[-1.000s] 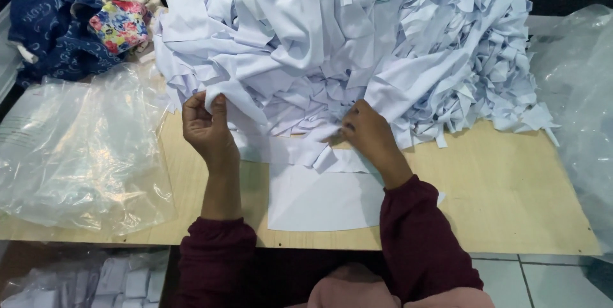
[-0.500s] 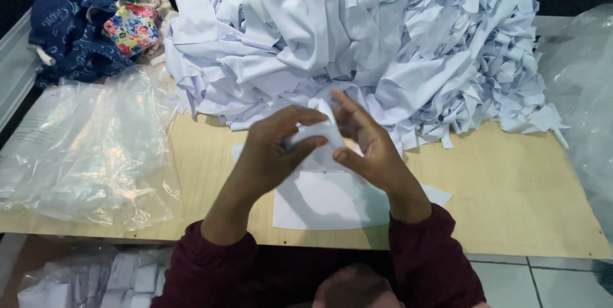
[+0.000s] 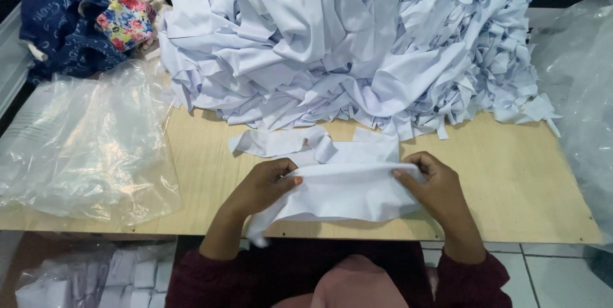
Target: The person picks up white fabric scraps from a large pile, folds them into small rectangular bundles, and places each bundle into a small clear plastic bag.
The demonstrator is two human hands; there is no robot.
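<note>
The left hand (image 3: pixel 265 187) pinches the left end of a white fabric piece (image 3: pixel 348 193), thumb on top and fingers curled beneath. The right hand (image 3: pixel 434 190) pinches the right end the same way, fingertips pressed together over the top fold. Between them the fabric piece is drawn out flat, its long axis running left to right, parallel to the near edge of the table (image 3: pixel 530 187). Its lower left corner droops past that near edge.

Just beyond the fabric piece, touching its far side, lie loose white strips (image 3: pixel 281 142), also lying mostly left to right. Farther beyond rises a big heap of white fabric scraps (image 3: pixel 345 46), covering most of the far half of the table.

Left of the fabric piece, a crumpled clear plastic bag (image 3: pixel 83 148) lies over the table's left end and reaches its near edge. Beyond that bag sit a dark blue cloth bundle (image 3: pixel 60 24) and a flowered cloth (image 3: pixel 124 24). Right of the fabric piece there is bare wood as far as the table's right edge, where more clear plastic (image 3: pixel 584 91) hangs. A narrow band of bare wood separates the fabric piece from the near edge.
</note>
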